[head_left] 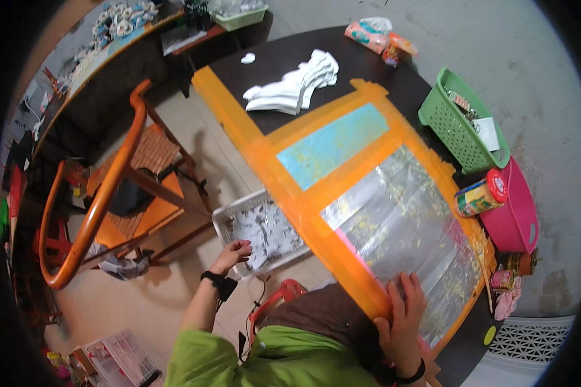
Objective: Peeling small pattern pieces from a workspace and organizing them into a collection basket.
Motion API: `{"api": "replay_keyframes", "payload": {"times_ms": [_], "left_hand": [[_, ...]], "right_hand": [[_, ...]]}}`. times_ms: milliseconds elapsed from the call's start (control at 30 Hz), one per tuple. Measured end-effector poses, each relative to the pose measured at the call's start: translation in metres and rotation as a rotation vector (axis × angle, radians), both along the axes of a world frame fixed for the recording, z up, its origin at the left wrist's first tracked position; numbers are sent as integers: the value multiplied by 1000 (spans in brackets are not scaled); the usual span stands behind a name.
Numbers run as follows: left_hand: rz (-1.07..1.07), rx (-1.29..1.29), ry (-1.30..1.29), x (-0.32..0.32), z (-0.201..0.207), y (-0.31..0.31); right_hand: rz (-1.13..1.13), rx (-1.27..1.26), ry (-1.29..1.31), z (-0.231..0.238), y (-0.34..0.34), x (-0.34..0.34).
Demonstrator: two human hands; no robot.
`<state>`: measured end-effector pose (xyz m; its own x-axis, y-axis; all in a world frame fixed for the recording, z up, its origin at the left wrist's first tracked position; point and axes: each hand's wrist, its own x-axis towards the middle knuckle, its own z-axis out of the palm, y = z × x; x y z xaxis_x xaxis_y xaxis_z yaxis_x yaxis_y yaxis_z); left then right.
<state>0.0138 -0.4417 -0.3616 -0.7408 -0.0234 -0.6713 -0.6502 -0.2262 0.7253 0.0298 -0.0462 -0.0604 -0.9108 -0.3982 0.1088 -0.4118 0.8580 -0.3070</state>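
The step in hand looks like a reach to the white basket (274,263), which sits left of the table near the middle of the frame and holds loose white pieces (265,229). The left hand (232,255) is at the basket's lower-left corner, its fingers loosely bent and close together; nothing shows in them, but I cannot tell whether something small is hidden there or whether the fingertips touch the pieces. Its forearm rises from the bottom of the frame, left of centre, out of a green sleeve (203,355), with a black band (221,286) at the wrist. The right hand (403,309), lower right of centre, lies palm down at the table's near edge, fingers forward on the clear sheet (400,213), thumb apart over the orange tape (348,271); it seems to hold nothing and perhaps steadies the body. To take a piece, the left hand would need to spread its fingers, go further over the basket and pinch just one. Similar-looking white pieces lie in an overlapping stack (290,87) at the upper middle of the frame, on the dark table (271,58), well apart from both hands.
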Motion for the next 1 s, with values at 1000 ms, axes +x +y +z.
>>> {"api": "replay_keyframes", "payload": {"times_ms": [1000], "left_hand": [[-819, -1851, 1006, -303, 296, 0]], "right_hand": [[19, -121, 57, -8, 0, -2]]}}
